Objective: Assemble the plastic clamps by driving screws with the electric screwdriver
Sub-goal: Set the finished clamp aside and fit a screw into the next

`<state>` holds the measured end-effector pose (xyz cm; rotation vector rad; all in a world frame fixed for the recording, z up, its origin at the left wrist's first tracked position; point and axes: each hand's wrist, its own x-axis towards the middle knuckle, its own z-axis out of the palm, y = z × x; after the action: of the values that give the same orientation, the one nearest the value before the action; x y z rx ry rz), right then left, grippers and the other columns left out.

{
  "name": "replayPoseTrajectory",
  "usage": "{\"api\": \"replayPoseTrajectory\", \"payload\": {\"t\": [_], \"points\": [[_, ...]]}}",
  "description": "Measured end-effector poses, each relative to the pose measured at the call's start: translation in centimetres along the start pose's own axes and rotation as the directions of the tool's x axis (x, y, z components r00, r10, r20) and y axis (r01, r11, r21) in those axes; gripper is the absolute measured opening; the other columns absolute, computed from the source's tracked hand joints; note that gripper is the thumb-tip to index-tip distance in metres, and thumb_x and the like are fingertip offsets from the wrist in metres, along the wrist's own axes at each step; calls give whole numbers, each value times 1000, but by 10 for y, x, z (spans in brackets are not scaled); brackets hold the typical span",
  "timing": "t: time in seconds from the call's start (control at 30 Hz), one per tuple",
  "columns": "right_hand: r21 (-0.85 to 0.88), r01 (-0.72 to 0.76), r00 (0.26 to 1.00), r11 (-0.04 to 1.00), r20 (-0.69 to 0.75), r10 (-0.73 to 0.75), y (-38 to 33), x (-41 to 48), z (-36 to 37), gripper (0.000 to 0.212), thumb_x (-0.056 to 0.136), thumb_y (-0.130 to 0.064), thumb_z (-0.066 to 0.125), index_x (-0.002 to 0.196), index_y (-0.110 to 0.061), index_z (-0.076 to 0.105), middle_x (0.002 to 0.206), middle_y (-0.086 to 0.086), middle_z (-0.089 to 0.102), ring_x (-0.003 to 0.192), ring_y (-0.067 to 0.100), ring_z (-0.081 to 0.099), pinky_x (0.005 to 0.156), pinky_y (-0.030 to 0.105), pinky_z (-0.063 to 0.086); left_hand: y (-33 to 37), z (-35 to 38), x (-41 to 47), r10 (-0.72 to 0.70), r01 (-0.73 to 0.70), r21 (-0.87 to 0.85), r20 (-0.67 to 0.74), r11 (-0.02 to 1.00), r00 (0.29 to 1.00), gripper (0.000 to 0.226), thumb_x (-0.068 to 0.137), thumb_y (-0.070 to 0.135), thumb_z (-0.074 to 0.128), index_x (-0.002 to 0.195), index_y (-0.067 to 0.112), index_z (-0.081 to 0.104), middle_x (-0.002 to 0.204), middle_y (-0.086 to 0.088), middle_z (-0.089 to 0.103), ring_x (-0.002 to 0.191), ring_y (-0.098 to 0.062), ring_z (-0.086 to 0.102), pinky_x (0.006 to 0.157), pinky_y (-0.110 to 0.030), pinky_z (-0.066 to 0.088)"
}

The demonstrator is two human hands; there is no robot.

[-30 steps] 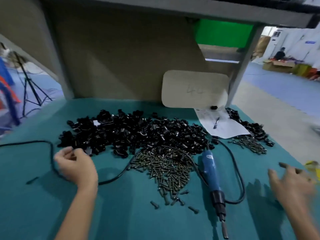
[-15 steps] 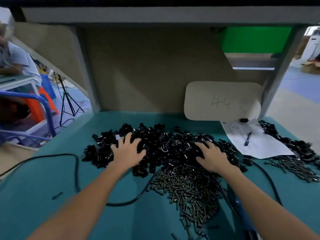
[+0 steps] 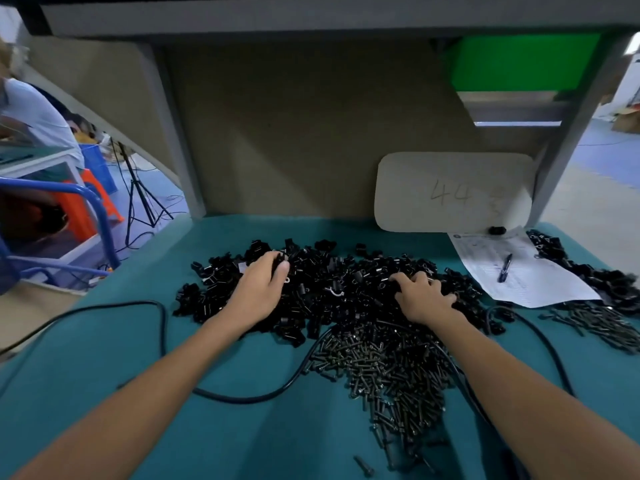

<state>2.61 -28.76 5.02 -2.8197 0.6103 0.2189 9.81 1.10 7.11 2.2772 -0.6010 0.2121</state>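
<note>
Nearest the person, a stray screw [image 3: 363, 465] lies alone on the desk [image 3: 104, 375]. Just beyond it, the screws [image 3: 391, 368] are heaped within easy reach. A black cable [image 3: 242, 396] loops round the near edge of the heap. The screwdriver itself cannot be made out, so no driving looks under way yet.

Both forearms reach over the screws to the clamps [image 3: 329, 282], which are spread in a wide black pile mid-desk. The left hand [image 3: 263, 289] has its fingers curled, and thumb and fingers pinch one clamp [image 3: 277, 263] at the pile's far left, probably picking it out for assembly. The right hand [image 3: 422, 299] lies spread on the pile's right side with its fingertips buried, so whether it holds a piece cannot be told.

Farther right, a paper [image 3: 519, 282] with a pen [image 3: 505, 268] sits clear of the work. A board [image 3: 453, 192] marked 44 leans on the back wall.
</note>
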Motion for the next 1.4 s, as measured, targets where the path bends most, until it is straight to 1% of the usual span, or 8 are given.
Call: {"api": "replayPoseTrajectory", "payload": {"t": [0.13,0.23,0.37,0.63,0.87,1.0,1.17,1.4], "points": [[115,-42,972,992,-226,68,-4,-10,8,27,105,-26,50,132,-26,48,143,9,45,137,39,34,113,65,24,16,-11,-25,-253,243,-414,31,877,967,30,108,24,33,109,26,62,88,-2,62,76,-15,58,72,-39,47],[298,74,901,952,-429,65,-2,-28,4,23,103,-21,56,125,-16,59,113,2,64,112,27,58,96,45,44,29,-17,-41,-388,432,-692,232,578,892,15,106,25,39,108,17,52,82,-5,53,66,-17,48,60,-32,41],[778,206,938,593,-330,107,-8,-76,-1,12,104,-25,57,109,-26,67,84,1,72,63,14,66,62,40,55,37,-22,-69,-256,486,-832,425,267,868,43,82,14,78,111,17,47,81,-3,56,62,-13,50,56,-28,42],[970,-91,982,-224,50,-184,-20,-169,70,26,103,-20,57,127,-19,67,108,19,74,79,25,67,72,34,59,34,15,-125,-281,435,-460,367,774,887,48,91,11,64,123,28,33,109,10,65,66,-6,52,61,-22,45],[813,-286,937,-507,126,-327,-11,-176,87,41,102,-26,51,138,-12,63,134,27,63,95,30,73,82,33,62,26,54,-154,-209,222,-369,77,903,975,22,92,27,71,110,36,62,111,5,60,66,-17,66,52,-19,53],[827,-233,947,-512,73,-313,-5,-176,92,34,97,-17,59,129,-15,71,131,26,65,96,26,74,79,27,62,22,57,-155,-193,200,-318,53,927,980,40,77,49,83,103,42,53,103,19,61,81,-2,65,66,-17,54],[896,-179,955,-407,59,-291,-11,-177,93,38,92,-21,65,129,-17,71,115,23,72,84,22,74,72,25,62,14,64,-155,-83,124,-321,139,939,987,46,95,16,69,116,53,51,124,36,44,103,23,53,80,1,43],[942,-174,932,-288,64,-357,-12,-182,89,41,97,-42,59,136,-33,63,93,3,65,83,16,63,75,27,57,11,68,-159,58,-59,26,13,998,998,45,96,55,55,133,30,58,111,21,48,100,3,41,86,-16,35]]}}
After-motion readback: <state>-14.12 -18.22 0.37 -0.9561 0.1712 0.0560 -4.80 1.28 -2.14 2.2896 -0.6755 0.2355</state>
